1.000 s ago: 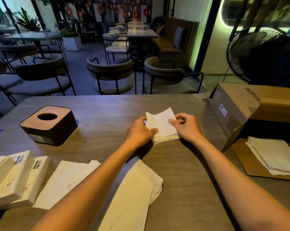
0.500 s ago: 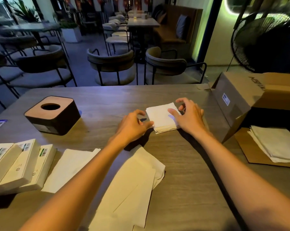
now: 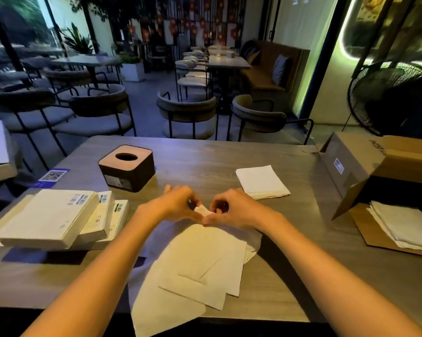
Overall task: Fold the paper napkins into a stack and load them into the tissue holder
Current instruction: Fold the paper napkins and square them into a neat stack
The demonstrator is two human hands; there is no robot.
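A pile of unfolded pale napkins [image 3: 200, 268] lies in front of me, reaching over the table's near edge. My left hand [image 3: 174, 206] and my right hand [image 3: 234, 210] meet at the pile's far corner, both pinching the raised tip of the top napkin [image 3: 203, 210]. A folded stack of white napkins [image 3: 261, 181] rests alone on the table beyond my right hand. The tissue holder [image 3: 127, 167], a dark square box with a round hole in its pale top, stands to the far left of my hands.
Several flat white boxes [image 3: 52, 217] are piled at the left. An open cardboard carton [image 3: 365, 164] lies on its side at the right, with more white napkins [image 3: 404, 224] on its flap. A QR card [image 3: 52, 175] sits near the table's left edge. Chairs stand behind.
Both hands have left the folded stack and come back toward me to the unfolded pile, where they now pinch the corner of the top napkin. The camera tilted down.
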